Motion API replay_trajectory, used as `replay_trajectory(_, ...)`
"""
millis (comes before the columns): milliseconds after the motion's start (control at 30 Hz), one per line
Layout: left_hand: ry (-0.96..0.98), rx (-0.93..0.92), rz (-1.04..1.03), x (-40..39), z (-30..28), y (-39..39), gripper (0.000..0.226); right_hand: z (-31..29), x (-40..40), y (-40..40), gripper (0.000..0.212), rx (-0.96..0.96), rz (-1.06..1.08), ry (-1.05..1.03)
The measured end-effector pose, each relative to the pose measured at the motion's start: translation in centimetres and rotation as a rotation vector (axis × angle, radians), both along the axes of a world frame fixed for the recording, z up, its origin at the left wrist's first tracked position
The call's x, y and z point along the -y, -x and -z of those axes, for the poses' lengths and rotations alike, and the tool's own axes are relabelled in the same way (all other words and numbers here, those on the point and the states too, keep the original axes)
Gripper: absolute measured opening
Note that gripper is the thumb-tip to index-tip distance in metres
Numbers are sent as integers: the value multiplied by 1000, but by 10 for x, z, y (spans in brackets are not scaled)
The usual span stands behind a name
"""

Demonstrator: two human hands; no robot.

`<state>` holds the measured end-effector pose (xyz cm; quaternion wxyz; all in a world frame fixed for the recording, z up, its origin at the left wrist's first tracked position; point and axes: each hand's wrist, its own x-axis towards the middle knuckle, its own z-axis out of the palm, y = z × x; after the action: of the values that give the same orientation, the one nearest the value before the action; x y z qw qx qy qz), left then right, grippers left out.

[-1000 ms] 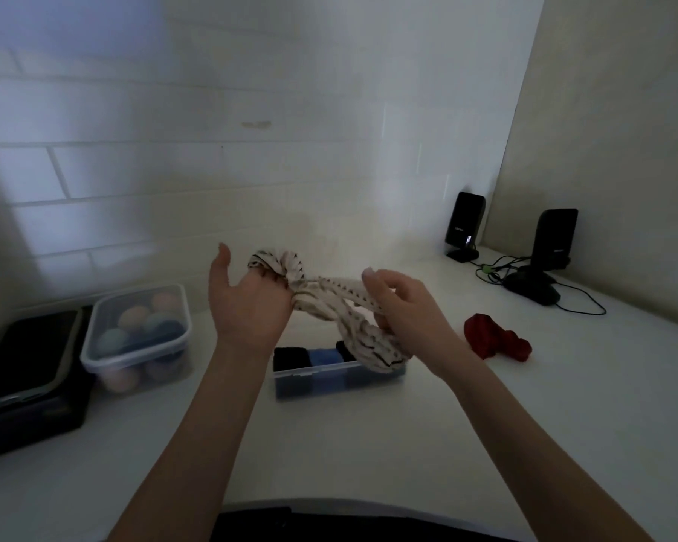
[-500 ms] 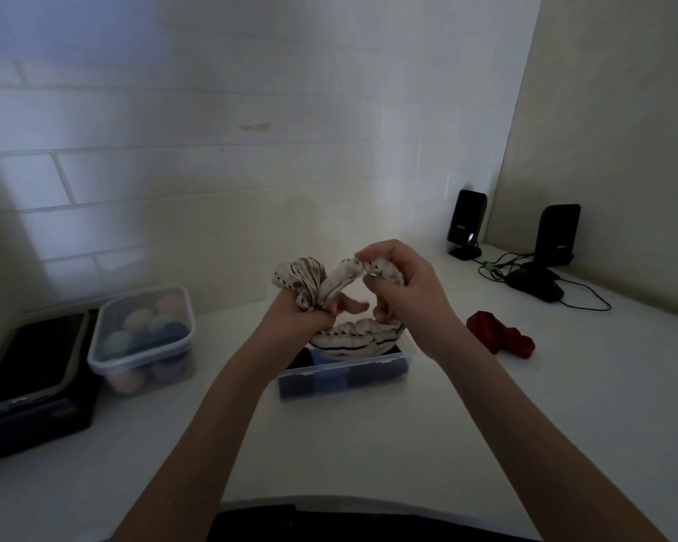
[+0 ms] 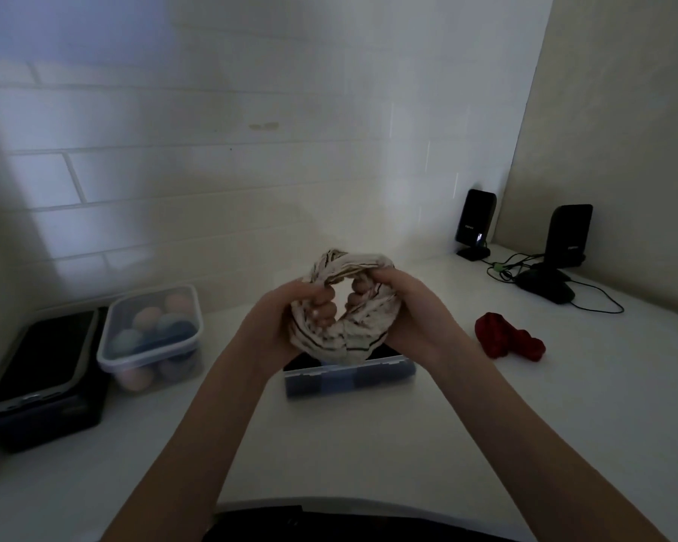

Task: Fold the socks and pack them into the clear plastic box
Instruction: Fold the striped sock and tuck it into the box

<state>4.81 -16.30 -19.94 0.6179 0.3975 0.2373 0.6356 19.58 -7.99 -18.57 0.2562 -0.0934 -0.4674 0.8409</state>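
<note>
Both hands hold a cream sock with dark stripes (image 3: 345,338) in the air above the clear plastic box (image 3: 349,379). My left hand (image 3: 286,318) and my right hand (image 3: 404,307) each have fingers hooked inside the sock's cuff, which is stretched into a ring around the bundled fabric. The box lies on the white counter just beyond my wrists and holds dark and blue folded socks, partly hidden by the striped sock. A crumpled red sock (image 3: 507,340) lies on the counter to the right of the box.
A lidded container of pastel balls (image 3: 151,338) stands at the left, beside a black box with a tray on it (image 3: 42,381). Two black speakers (image 3: 476,223) with cables and a mouse (image 3: 546,287) sit at the back right, by the tiled wall.
The sock was stretched out between my hands; they have come together and the sock is now bunched into a ball with the cuff pulled open around it.
</note>
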Motion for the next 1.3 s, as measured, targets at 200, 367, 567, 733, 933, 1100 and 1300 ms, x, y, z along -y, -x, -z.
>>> replay_trajectory(200,147,76,-135,3,-13,19,31,11,-7,7,38,-169,134,117)
replay_trajectory(367,161,-215,-270,9,-11,31,43,14,-14,13,37,123,403,-285)
replay_trajectory(567,109,-901,-473,12,11,38,50,20,-13,20,33,496,471,-797)
replay_trajectory(733,141,-1501,-526,7,17,40,50,28,-18,28,30,740,357,-1226)
replay_trajectory(933,156,-1749,-427,0,18,36,53,37,-27,31,32,791,209,-1391)
replay_trajectory(1100,135,-1911,-324,-2,19,34,47,38,-36,27,32,879,84,-1488)
replay_trajectory(1300,268,-2208,-94,-10,17,35,35,35,-43,30,35,1110,-131,-1673)
